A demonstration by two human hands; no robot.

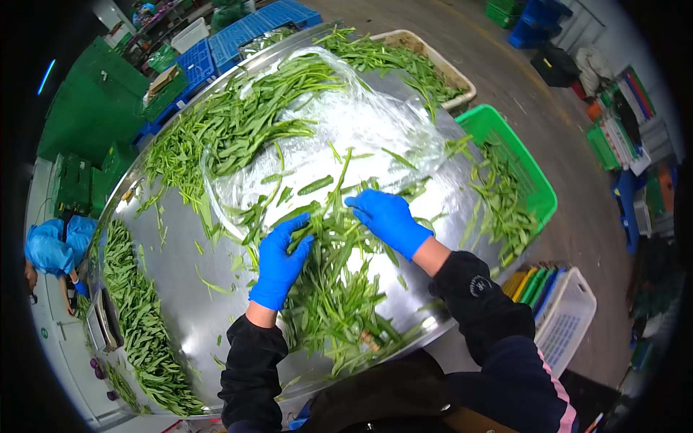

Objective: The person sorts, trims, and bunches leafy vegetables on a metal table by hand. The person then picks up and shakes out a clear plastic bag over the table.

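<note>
Both hands wear blue gloves over a steel table [188, 267]. My left hand [280, 261] is at the left edge of a loose pile of leafy green stems [336, 303], thumb and fingers apart, touching leaves near its fingertips. My right hand [390, 220] is at the top of that pile, its fingertips pinched together on green stems. Just beyond the hands a clear plastic bag [361, 119] lies spread out, with a larger heap of greens [245, 115] on its left part and a few loose leaves near its front edge.
A long row of greens [144, 317] lies at the left. Greens hang over a green basket [545, 191] at the right and a beige tub [462, 79] behind. A white crate [570, 325] stands at lower right. Another person in blue [54, 245] is at far left.
</note>
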